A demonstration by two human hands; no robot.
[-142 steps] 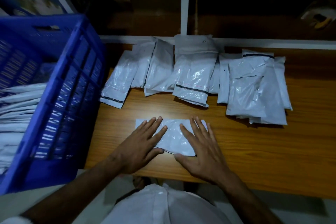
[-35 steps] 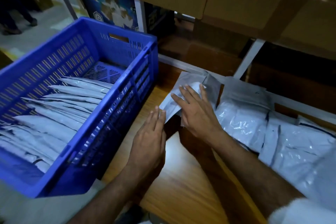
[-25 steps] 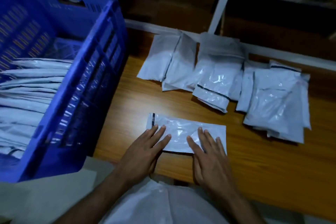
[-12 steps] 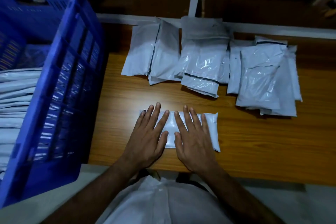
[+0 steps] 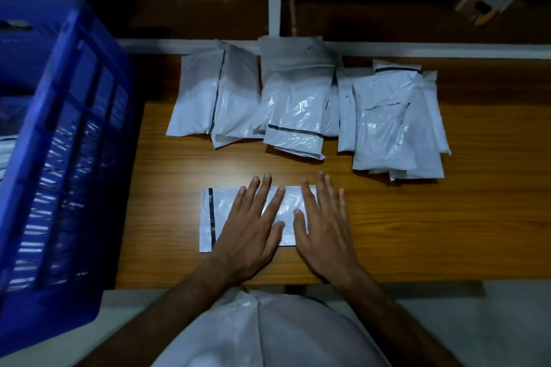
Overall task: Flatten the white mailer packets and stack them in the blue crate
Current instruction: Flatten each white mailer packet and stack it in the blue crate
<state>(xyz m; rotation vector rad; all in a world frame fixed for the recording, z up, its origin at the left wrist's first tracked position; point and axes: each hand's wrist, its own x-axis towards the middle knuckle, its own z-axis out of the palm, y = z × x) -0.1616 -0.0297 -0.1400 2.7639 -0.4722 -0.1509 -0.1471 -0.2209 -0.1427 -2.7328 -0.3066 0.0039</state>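
Item: one white mailer packet [image 5: 256, 214], lying flat on the wooden table [image 5: 417, 232] at its near edge, long side running nine to three o'clock, dark seal strip at the nine o'clock end.

Left hand [image 5: 253, 229]: fingers straight and spread, palm down, pressing the packet's middle; nothing gripped.

Right hand [image 5: 325, 229]: likewise flat and spread, covering the packet's three o'clock end, the outer fingers reaching past it onto the wood; nothing gripped.

Unprocessed stock: a loose row of white mailer packets [image 5: 298, 110], overlapping, at twelve o'clock of the hands, well apart from the one under them.

Destination: blue crate [image 5: 68, 158], at nine o'clock, standing beside the table's left end (pale packet edges showed inside at the far left, count not legible).

Step in hand, as judged: flattening. To do it well, the palms should sweep outward from the middle towards both ends, driving trapped air to the seal end rather than bunching it, with even pressure so the slick film does not skate on the wood. Lift only once it lies flat, then carry it level to the crate.
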